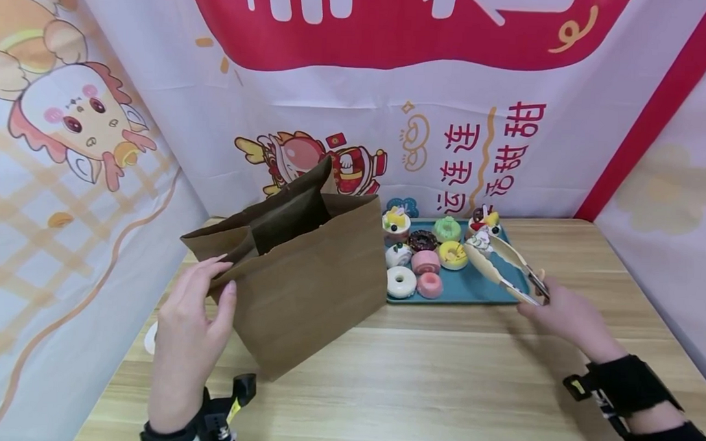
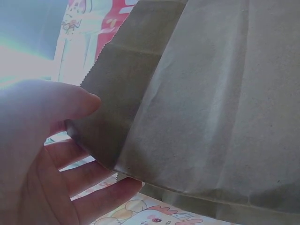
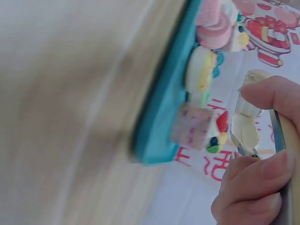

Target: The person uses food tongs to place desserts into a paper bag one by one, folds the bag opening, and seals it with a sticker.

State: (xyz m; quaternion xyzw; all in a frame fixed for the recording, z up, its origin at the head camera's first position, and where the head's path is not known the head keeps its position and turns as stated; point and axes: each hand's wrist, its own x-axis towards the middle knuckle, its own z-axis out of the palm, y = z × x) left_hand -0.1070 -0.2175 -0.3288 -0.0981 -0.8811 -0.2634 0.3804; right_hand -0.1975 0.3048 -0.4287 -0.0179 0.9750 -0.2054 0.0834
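Probably the tongs [image 1: 487, 264] are light and fairly stiff, with a little spring between their two arms; their cream heads look better suited to a gentle squeeze than a hard one. The place to hold them is along the arms, behind the heads, where the right hand [image 1: 568, 319] grasps them, fingers and thumb wrapped round the near end. They reach out from that hand toward the far left, over the right part of the tray [image 1: 479, 293].

Beside their heads, at the tray's far right corner, is a small cake [image 3: 192, 126] topped with a strawberry and berries; whether they touch it cannot be told. It likely weighs little, and its topping seems the part to spare, so the sides are the better hold. It lies beyond the right hand, to its left.

Left of it on the tray are other pastries, among them a white doughnut [image 1: 393, 288] at the near left and a pink roll [image 1: 425, 263] near the middle.

Further left stands the paper bag [image 1: 316, 284], likely light, creasing easily and best held by its rim. The left hand [image 1: 191, 331] holds its near left top corner between thumb and fingers. Bag and tray both rest on the table [image 1: 429, 379].
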